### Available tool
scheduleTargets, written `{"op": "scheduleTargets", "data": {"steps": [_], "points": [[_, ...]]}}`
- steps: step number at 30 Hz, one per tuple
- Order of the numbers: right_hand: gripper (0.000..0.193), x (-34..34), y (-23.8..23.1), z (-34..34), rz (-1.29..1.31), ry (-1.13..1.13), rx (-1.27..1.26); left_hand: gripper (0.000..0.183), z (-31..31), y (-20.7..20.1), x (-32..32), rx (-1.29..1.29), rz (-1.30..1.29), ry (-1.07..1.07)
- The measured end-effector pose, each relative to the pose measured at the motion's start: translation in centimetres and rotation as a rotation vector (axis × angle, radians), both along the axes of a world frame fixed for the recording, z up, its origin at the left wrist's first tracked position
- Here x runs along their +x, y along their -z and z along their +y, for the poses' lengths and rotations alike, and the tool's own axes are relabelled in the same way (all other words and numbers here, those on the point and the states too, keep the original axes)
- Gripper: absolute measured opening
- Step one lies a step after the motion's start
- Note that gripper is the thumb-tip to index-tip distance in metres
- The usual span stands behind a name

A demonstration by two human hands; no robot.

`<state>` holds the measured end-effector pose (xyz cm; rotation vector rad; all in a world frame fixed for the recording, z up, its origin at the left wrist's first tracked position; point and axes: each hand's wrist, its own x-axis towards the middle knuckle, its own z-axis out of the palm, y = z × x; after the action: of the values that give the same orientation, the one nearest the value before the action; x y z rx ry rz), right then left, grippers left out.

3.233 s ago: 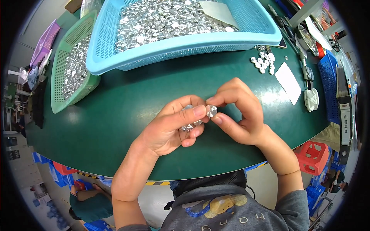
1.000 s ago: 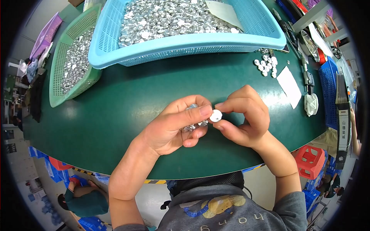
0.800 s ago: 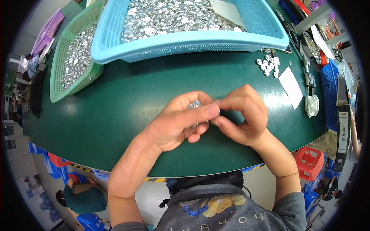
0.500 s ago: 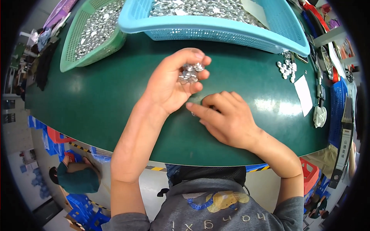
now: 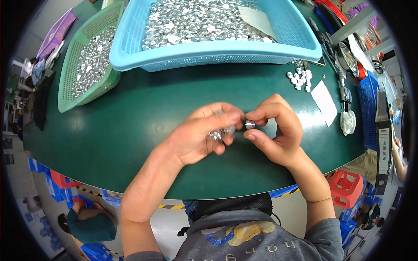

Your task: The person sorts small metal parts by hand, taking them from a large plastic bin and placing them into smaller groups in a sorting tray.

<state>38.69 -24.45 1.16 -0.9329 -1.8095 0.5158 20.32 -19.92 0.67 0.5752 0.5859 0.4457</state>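
Observation:
Cupped in my left hand (image 5: 204, 130) is a small pile of shiny silver metal parts (image 5: 216, 134), the fingers curled round them. My right hand (image 5: 278, 130) pinches one small round silver metal part (image 5: 250, 125) between thumb and forefinger, just right of the left fingertips. Both hands are above the middle of the green tabletop (image 5: 143, 143). Beyond them stands a light blue basket (image 5: 217, 53) full of similar silver parts, with a pale sheet (image 5: 257, 21) lying on top. The exact kind of part is too small to make out.
At the left is a green basket (image 5: 66, 87) of silver parts. Several loose parts (image 5: 299, 78), a white paper slip (image 5: 324, 103) and a caliper-like tool (image 5: 345, 96) lie at the right, beside a blue basket (image 5: 369, 111) and a black binder (image 5: 383, 148). A person (image 5: 91, 224) sits behind at left.
My right hand has risen from the tabletop, now holding one metal part in a pinch. The left hand, still holding its pile, has come lower. The view has shifted, showing more of the blue basket.

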Motion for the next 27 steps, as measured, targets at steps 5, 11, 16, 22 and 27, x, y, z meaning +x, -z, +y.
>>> {"op": "scheduleTargets", "data": {"steps": [5,11,16,22,27], "points": [[0.024,0.06,-0.37,0.11,-0.001,-0.002,0.025,0.02,-0.54,-0.14,0.31,-0.131,-0.138,0.141],[0.025,-0.1,-0.08,0.3,0.028,-0.004,0.017,0.022,-0.52,0.0,0.24,-0.159,-0.141,0.123],[0.026,-0.07,0.0,0.4,0.021,-0.005,0.051,0.02,-0.47,0.1,0.13,-0.16,-0.194,0.149],[0.027,-0.01,-0.02,0.36,0.02,-0.006,0.069,0.02,-0.55,0.31,0.22,-0.159,-0.207,0.138],[0.027,-0.04,0.07,0.42,0.012,0.008,0.089,0.017,-0.58,0.18,0.35,-0.15,-0.196,0.128]]}}
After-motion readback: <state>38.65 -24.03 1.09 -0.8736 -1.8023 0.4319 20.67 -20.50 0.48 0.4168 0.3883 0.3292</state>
